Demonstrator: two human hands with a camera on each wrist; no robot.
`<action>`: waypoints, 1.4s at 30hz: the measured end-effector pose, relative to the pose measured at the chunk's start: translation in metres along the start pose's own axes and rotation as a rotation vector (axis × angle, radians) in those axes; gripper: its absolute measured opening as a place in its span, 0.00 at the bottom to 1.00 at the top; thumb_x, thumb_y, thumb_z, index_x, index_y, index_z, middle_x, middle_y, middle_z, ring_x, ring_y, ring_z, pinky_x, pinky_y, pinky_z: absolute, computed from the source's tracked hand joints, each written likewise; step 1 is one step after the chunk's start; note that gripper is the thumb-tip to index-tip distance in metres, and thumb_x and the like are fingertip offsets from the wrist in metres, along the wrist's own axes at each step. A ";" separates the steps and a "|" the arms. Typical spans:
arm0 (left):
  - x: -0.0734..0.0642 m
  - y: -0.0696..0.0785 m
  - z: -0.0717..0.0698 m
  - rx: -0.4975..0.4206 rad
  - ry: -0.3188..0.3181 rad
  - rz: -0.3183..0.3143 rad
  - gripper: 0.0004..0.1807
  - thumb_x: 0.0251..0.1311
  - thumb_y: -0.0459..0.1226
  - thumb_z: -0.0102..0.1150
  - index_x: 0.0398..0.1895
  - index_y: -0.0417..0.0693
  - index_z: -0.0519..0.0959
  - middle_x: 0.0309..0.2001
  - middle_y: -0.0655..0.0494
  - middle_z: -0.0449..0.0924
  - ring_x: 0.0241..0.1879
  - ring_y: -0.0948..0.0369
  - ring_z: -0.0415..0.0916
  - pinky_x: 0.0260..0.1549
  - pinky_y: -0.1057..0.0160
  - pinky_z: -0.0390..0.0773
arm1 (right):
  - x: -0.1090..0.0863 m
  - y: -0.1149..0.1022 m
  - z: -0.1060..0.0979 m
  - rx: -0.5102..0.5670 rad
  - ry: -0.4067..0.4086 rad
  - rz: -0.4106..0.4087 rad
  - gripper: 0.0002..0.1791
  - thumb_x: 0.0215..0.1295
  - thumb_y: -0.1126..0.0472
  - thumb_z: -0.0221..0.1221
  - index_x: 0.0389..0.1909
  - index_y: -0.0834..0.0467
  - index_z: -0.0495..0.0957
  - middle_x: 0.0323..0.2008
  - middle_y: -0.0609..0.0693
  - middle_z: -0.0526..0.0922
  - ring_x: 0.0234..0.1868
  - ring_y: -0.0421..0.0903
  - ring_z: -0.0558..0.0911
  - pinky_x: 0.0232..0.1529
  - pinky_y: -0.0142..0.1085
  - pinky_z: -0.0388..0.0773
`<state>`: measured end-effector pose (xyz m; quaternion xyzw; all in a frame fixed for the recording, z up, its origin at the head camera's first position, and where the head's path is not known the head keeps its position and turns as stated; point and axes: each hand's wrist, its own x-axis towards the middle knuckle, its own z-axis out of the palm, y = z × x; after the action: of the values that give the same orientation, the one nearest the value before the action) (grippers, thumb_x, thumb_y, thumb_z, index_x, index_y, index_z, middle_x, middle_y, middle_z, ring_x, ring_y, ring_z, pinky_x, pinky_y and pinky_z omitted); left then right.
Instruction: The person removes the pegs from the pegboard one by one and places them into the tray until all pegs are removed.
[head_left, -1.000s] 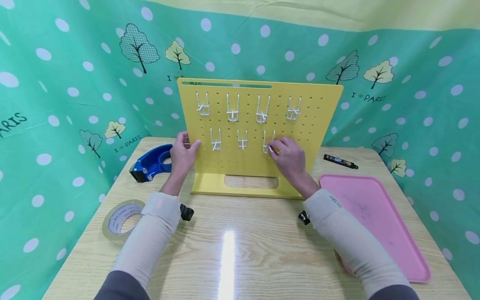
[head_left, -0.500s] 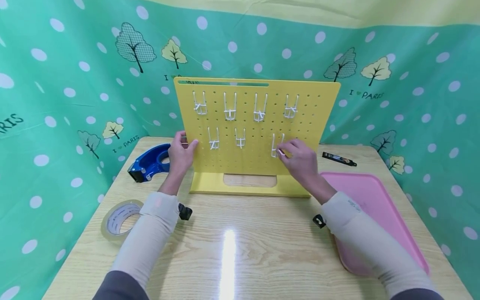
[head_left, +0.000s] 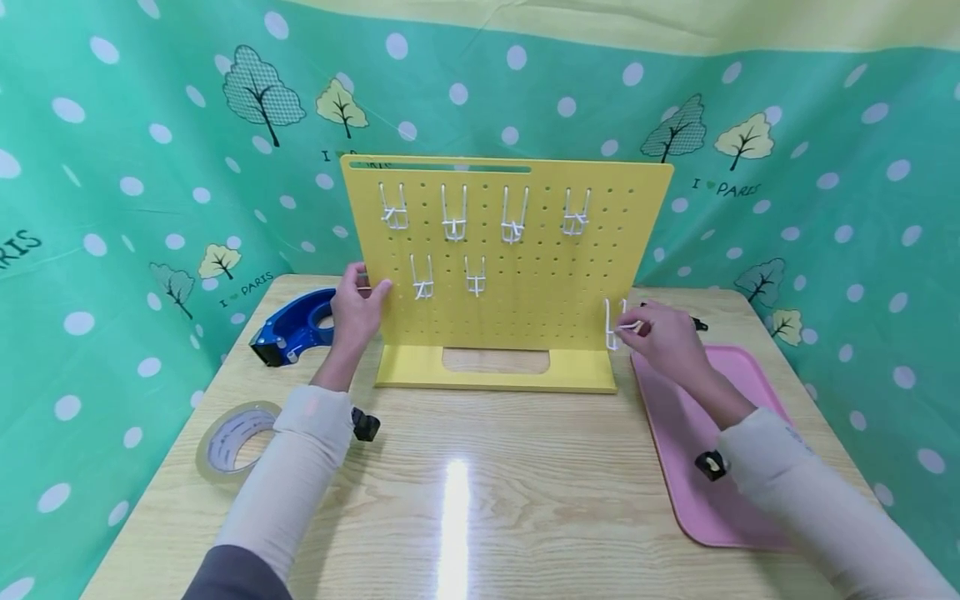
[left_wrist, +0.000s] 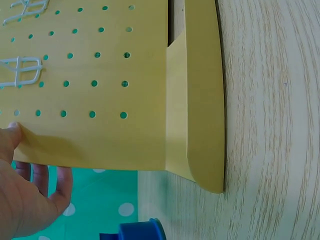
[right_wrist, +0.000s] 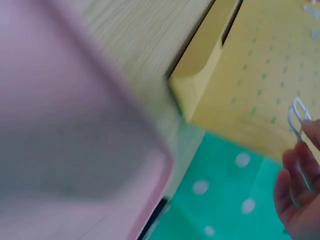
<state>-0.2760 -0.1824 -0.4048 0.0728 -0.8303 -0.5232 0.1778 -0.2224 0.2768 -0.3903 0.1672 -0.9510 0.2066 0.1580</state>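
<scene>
A yellow pegboard (head_left: 540, 308) stands upright on its base. My left hand (head_left: 356, 310) grips its left edge, thumb on the front face and the other fingers behind, as the left wrist view also shows with the hand (left_wrist: 30, 200) at the board's edge (left_wrist: 110, 145). Between thumb and fingers, my right hand (head_left: 667, 340) pinches a white wire hook (head_left: 610, 327), held off the board near its lower right corner. Several white hooks (head_left: 453, 218) hang in the upper row, and two more, one of them a hook (head_left: 476, 282) near the middle, hang in the lower row.
A pink tray (head_left: 678, 500) lies beneath my right forearm. A black marker (head_left: 699, 324), partly covered by the right hand, lies behind the tray. A blue tape dispenser (head_left: 292, 329) and a roll of clear tape (head_left: 217, 442) lie on the left of the wooden table (head_left: 525, 500).
The right hand has pulled the third lower-row hook off the board and carried it right, toward the tray side. The left hand has kept its grip on the board's edge.
</scene>
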 end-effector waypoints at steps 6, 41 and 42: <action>0.000 0.000 -0.001 -0.008 -0.011 -0.002 0.21 0.70 0.41 0.61 0.63 0.46 0.72 0.51 0.39 0.81 0.49 0.47 0.80 0.46 0.54 0.80 | -0.013 0.032 -0.012 -0.022 -0.240 0.118 0.08 0.68 0.57 0.64 0.42 0.56 0.87 0.38 0.54 0.90 0.39 0.52 0.87 0.44 0.50 0.83; -0.001 -0.002 -0.001 -0.005 -0.025 -0.015 0.21 0.72 0.43 0.59 0.64 0.47 0.71 0.51 0.41 0.80 0.49 0.48 0.80 0.46 0.53 0.81 | -0.036 0.096 0.003 -0.042 -0.451 0.248 0.16 0.66 0.59 0.63 0.51 0.62 0.84 0.37 0.56 0.87 0.32 0.45 0.80 0.33 0.39 0.78; -0.001 -0.003 -0.001 -0.006 -0.025 -0.012 0.21 0.72 0.43 0.59 0.64 0.47 0.71 0.51 0.41 0.80 0.49 0.48 0.80 0.46 0.53 0.81 | -0.036 0.097 0.000 -0.055 -0.443 0.246 0.17 0.66 0.59 0.62 0.53 0.63 0.82 0.37 0.57 0.87 0.33 0.47 0.81 0.34 0.42 0.79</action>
<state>-0.2750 -0.1840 -0.4070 0.0708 -0.8305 -0.5276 0.1643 -0.2272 0.3694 -0.4371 0.0874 -0.9808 0.1569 -0.0760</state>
